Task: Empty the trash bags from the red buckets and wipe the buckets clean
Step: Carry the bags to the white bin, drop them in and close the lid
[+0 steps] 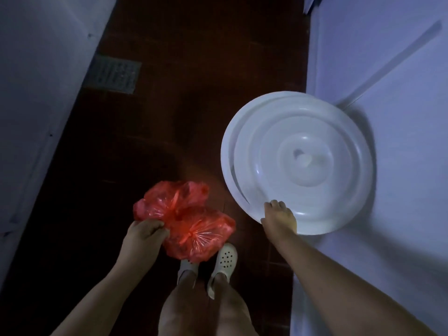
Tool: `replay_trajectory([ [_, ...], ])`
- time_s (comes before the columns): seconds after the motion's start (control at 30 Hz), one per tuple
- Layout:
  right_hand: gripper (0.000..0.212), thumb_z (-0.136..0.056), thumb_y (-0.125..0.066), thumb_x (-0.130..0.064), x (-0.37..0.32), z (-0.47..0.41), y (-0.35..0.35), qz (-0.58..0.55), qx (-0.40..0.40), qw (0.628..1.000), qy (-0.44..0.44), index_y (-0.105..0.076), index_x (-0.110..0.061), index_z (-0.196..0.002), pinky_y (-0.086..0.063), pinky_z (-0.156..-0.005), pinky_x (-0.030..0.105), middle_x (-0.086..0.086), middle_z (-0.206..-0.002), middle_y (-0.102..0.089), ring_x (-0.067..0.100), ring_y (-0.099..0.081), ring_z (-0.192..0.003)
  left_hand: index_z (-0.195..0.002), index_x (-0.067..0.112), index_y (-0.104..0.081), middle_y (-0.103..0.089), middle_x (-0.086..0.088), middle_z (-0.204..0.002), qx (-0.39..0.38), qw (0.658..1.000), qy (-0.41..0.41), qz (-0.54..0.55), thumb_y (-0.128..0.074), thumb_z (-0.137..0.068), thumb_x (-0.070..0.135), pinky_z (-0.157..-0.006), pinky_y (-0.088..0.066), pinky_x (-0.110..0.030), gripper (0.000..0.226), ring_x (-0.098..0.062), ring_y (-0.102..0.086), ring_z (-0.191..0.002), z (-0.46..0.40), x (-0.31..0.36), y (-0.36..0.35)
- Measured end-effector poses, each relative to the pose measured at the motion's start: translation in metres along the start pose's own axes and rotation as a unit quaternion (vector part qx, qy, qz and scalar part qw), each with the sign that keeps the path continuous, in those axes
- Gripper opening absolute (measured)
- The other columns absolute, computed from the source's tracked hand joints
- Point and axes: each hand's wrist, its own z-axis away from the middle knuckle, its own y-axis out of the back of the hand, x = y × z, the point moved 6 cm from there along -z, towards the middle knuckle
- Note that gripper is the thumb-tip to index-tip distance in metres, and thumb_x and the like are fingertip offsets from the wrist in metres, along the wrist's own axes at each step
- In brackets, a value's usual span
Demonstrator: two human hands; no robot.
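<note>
The light is dim here, a narrow strip of dark red floor (194, 81) between pale walls. The person stands looking down at their own feet in white clogs (224, 260). The left hand (143, 235) has its grip closed on two red bags (186, 219) — both knotted at the top, thin plastic bunched into the fist — and they hang low, just above the left clog, covering part of it. The right hand (280, 218) reaches out to a big white lid (298, 161) (round, ribbed in rings, a small knob at its centre), fingers curled over its near rim and clamped on it; the lid sits slightly off-centre on a white bin rim beneath. A grey floor drain (114, 73) lies further off by the left wall.
</note>
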Motion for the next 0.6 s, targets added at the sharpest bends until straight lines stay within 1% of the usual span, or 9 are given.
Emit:
replay_trajectory([
  [0.1, 0.048, -0.091, -0.05, -0.027, -0.002, -0.017, -0.025, 0.013, 0.003, 0.999, -0.034, -0.039, -0.006, -0.132, -0.034, -0.095, 0.032, 0.008, -0.128, -0.046, 0.025, -0.043, -0.116, -0.048, 0.022, -0.055, -0.055, 0.008, -0.06, -0.008, 0.999, -0.01, -0.033, -0.064, -0.081, 0.012, -0.063, -0.036, -0.032, 0.035, -0.019, -0.05, -0.071, -0.025, -0.003, -0.012],
  [0.17, 0.055, -0.087, -0.057, -0.033, -0.001, -0.02, -0.033, 0.02, 0.02, 0.997, -0.067, -0.041, -0.005, -0.131, -0.036, -0.095, 0.034, 0.008, -0.124, -0.048, 0.025, -0.046, -0.112, -0.046, 0.024, -0.053, -0.052, 0.009, -0.055, -0.016, 0.998, -0.021, -0.049, -0.064, -0.08, 0.01, -0.06, -0.033, -0.03, 0.039, -0.016, -0.047, -0.068, -0.035, -0.006, -0.018],
  [0.2, 0.057, -0.081, -0.066, -0.033, -0.002, -0.019, -0.033, 0.023, 0.04, 0.996, -0.076, -0.046, -0.004, -0.127, -0.039, -0.093, 0.035, 0.01, -0.118, -0.052, 0.026, -0.05, -0.107, -0.045, 0.025, -0.053, -0.052, 0.009, -0.053, -0.02, 0.998, -0.021, -0.056, -0.064, -0.08, 0.009, -0.058, -0.032, -0.03, 0.04, -0.015, -0.045, -0.066, -0.04, -0.008, -0.02],
  [0.27, 0.06, -0.058, -0.085, -0.027, -0.007, -0.017, -0.029, 0.023, 0.082, 0.994, -0.071, -0.062, 0.0, -0.106, -0.05, -0.076, 0.038, 0.013, -0.095, -0.061, 0.029, -0.06, -0.084, -0.045, 0.027, -0.053, -0.052, 0.01, -0.052, -0.025, 0.998, -0.013, -0.063, -0.064, -0.08, 0.009, -0.058, -0.031, -0.03, 0.04, -0.015, -0.044, -0.065, -0.047, -0.015, -0.02],
  [0.33, 0.059, -0.038, -0.092, -0.021, -0.009, -0.015, -0.024, 0.016, 0.132, 0.99, -0.053, -0.066, 0.001, -0.086, -0.052, -0.062, 0.037, 0.013, -0.077, -0.061, 0.03, -0.06, -0.067, -0.046, 0.029, -0.054, -0.051, 0.009, -0.054, -0.031, 0.998, -0.002, -0.061, -0.064, -0.079, 0.009, -0.063, -0.034, -0.032, 0.04, -0.02, -0.047, -0.07, -0.053, -0.021, -0.017],
  [0.4, 0.054, -0.034, -0.093, -0.017, -0.011, -0.013, -0.02, 0.019, 0.151, 0.988, -0.03, -0.066, 0.0, -0.078, -0.052, -0.056, 0.034, 0.012, -0.071, -0.06, 0.028, -0.06, -0.061, -0.047, 0.027, -0.057, -0.052, 0.008, -0.058, -0.044, 0.997, 0.003, -0.058, -0.064, -0.079, 0.008, -0.068, -0.036, -0.035, 0.038, -0.023, -0.048, -0.075, -0.056, -0.025, -0.011],
  [0.5, 0.043, -0.035, -0.086, -0.006, -0.014, -0.008, -0.012, 0.003, 0.167, 0.986, -0.02, -0.064, -0.001, -0.071, -0.049, -0.049, 0.03, 0.012, -0.067, -0.058, 0.027, -0.058, -0.057, -0.058, 0.02, -0.064, -0.057, 0.006, -0.075, -0.029, 0.997, 0.003, -0.07, -0.063, -0.081, 0.01, -0.074, -0.038, -0.034, 0.025, -0.019, -0.051, -0.087, -0.056, -0.022, 0.002],
  [0.53, 0.04, -0.036, -0.083, -0.005, -0.014, -0.004, -0.007, -0.005, 0.174, 0.985, -0.015, -0.063, -0.001, -0.071, -0.048, -0.049, 0.03, 0.012, -0.067, -0.058, 0.028, -0.057, -0.057, -0.06, 0.016, -0.065, -0.058, 0.004, -0.078, -0.018, 0.997, -0.002, -0.073, -0.063, -0.081, 0.01, -0.073, -0.037, -0.032, 0.022, -0.018, -0.051, -0.088, -0.056, -0.019, 0.008],
  [0.6, 0.039, -0.038, -0.078, -0.008, -0.015, 0.007, 0.008, -0.018, 0.19, 0.982, 0.005, -0.063, -0.001, -0.073, -0.048, -0.052, 0.032, 0.013, -0.07, -0.058, 0.03, -0.057, -0.06, -0.061, 0.015, -0.064, -0.056, 0.002, -0.079, 0.007, 0.998, -0.008, -0.063, -0.062, -0.081, 0.009, -0.065, -0.036, -0.028, 0.021, -0.017, -0.052, -0.083, -0.051, -0.012, 0.022],
])
